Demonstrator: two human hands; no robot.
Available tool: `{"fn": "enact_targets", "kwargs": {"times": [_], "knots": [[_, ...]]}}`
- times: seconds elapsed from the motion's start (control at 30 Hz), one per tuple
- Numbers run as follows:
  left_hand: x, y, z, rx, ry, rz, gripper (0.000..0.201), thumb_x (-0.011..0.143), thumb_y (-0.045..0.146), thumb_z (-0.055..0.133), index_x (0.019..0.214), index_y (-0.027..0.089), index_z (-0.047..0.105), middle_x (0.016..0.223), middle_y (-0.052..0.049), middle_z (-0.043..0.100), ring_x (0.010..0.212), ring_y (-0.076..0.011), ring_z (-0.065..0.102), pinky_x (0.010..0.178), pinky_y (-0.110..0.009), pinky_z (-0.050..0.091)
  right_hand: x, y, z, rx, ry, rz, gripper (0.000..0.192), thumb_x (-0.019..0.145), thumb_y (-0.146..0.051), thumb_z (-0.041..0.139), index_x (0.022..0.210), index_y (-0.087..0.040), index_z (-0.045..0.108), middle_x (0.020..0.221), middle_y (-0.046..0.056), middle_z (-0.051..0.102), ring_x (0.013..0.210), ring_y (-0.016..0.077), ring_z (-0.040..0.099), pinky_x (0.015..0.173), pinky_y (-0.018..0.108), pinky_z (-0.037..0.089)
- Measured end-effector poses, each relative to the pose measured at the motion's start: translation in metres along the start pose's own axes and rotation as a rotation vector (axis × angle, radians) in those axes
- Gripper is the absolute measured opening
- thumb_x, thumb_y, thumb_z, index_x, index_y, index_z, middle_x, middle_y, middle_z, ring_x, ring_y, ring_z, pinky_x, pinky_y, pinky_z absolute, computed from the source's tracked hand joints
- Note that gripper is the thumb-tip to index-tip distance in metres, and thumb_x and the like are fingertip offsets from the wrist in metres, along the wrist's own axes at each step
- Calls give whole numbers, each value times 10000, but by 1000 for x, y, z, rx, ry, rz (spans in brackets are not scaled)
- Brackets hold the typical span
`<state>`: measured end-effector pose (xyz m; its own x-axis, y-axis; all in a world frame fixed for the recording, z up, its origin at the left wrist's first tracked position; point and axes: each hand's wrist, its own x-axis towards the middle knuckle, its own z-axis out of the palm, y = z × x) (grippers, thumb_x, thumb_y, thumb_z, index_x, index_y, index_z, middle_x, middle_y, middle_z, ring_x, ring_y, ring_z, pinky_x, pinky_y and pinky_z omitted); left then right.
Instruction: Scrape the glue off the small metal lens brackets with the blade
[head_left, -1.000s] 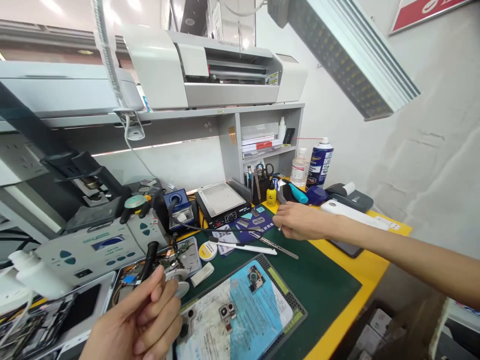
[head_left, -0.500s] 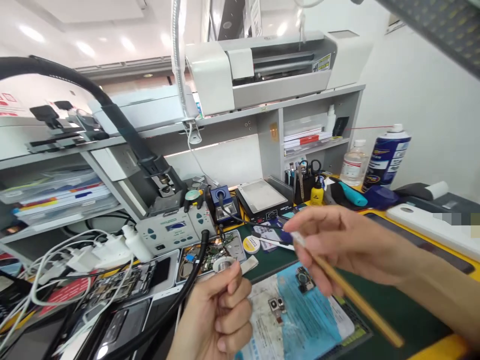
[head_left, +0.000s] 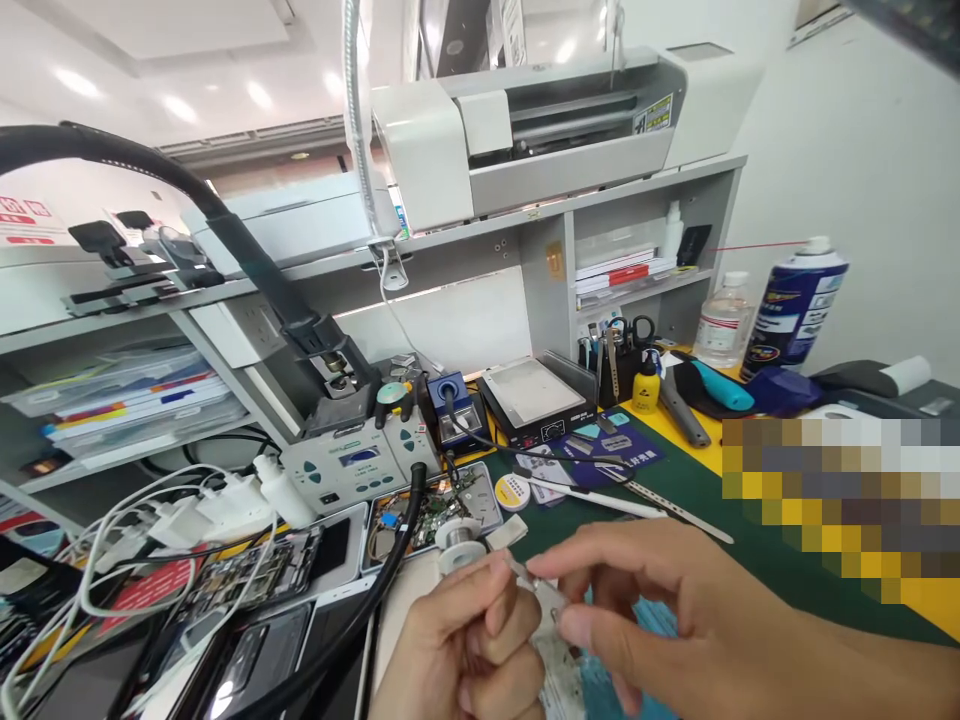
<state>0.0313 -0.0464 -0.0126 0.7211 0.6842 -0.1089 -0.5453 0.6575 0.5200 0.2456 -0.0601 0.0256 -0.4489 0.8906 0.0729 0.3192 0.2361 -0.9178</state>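
Note:
My left hand [head_left: 480,635] is closed in a pinch at the lower middle, thumb against curled fingers. A small pale, translucent piece [head_left: 519,568] shows at its fingertips, too small to name. My right hand [head_left: 652,610] reaches in from the right with thumb and index apart, the index tip close to that piece. Whether it touches is unclear. Beneath both hands lies a blue and white sheet [head_left: 600,695], mostly covered, with small parts on it largely hidden. Just behind my left hand stands a spool of wire [head_left: 459,542].
A tray of circuit boards [head_left: 435,505], a soldering station [head_left: 349,465] and a hot plate [head_left: 536,395] stand behind. A white pen-like tool [head_left: 600,495] and a metal strip [head_left: 686,510] lie on the green mat [head_left: 757,560]. A black hose [head_left: 375,570] crosses the left side.
My right hand has moved left and down to my left hand. The wooden stick with a white tip that it held is out of sight. My left hand stays pinched, slightly further right.

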Motion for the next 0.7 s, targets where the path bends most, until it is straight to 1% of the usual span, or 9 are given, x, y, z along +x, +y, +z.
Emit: {"fn": "enact_targets", "kwargs": {"times": [0.1, 0.17, 0.3, 0.4, 0.47, 0.53, 0.63, 0.7], "knots": [[0, -1, 0, 4, 0, 8, 367, 914, 367, 774, 713, 155, 551, 552, 102, 337, 369, -4, 167, 377, -134, 223, 1, -1, 8, -105, 150, -119, 271, 899, -335, 649, 1109, -282, 811, 778, 17, 764, 628, 153, 683, 561, 218, 555], [0, -2, 0, 8, 2, 16, 360, 924, 371, 761, 722, 158, 552, 557, 101, 333, 375, -6, 166, 381, -133, 223, 1, 0, 12, -154, 213, -181, 267, 878, -322, 650, 1079, -291, 823, 862, 28, 805, 633, 159, 706, 557, 224, 564], [1, -4, 1, 28, 4, 38, 373, 925, 382, 758, 719, 164, 536, 558, 100, 331, 377, -7, 172, 386, -133, 226, 0, 3, 18, -219, 263, -255, 241, 879, -276, 624, 1006, -303, 827, 828, 12, 812, 564, 151, 692, 526, 229, 557], [1, -5, 2, 47, 3, 53, 380, 933, 379, 749, 718, 166, 519, 556, 104, 318, 376, -5, 163, 386, -132, 217, -1, 5, 21, -247, 312, -289, 252, 879, -239, 620, 1020, -310, 817, 819, 0, 812, 547, 148, 694, 530, 230, 568], [2, -5, 2, 61, 2, 60, 384, 932, 378, 749, 716, 169, 510, 557, 106, 311, 376, -5, 160, 386, -133, 214, -2, 5, 22, -249, 327, -333, 244, 870, -233, 646, 1032, -308, 812, 818, -5, 812, 559, 148, 708, 523, 221, 569], [2, -5, 2, 72, 7, 72, 389, 933, 385, 746, 714, 173, 503, 553, 107, 305, 377, -6, 156, 386, -134, 210, -2, 5, 22, -251, 358, -385, 285, 846, -188, 668, 1055, -322, 807, 840, -21, 816, 600, 140, 732, 542, 198, 574], [3, -6, 3, 100, 24, 90, 392, 935, 392, 740, 717, 178, 494, 551, 109, 307, 377, -6, 148, 387, -136, 196, -2, 6, 21, -273, 406, -415, 369, 798, -90, 682, 1047, -334, 804, 864, -52, 816, 657, 115, 754, 611, 158, 584], [3, -7, 4, 131, 44, 102, 403, 923, 399, 750, 715, 181, 482, 549, 110, 307, 376, -5, 147, 389, -138, 190, -1, 10, 21, -284, 398, -436, 359, 788, -74, 699, 1027, -321, 803, 842, -64, 809, 641, 100, 746, 617, 139, 579]]}}
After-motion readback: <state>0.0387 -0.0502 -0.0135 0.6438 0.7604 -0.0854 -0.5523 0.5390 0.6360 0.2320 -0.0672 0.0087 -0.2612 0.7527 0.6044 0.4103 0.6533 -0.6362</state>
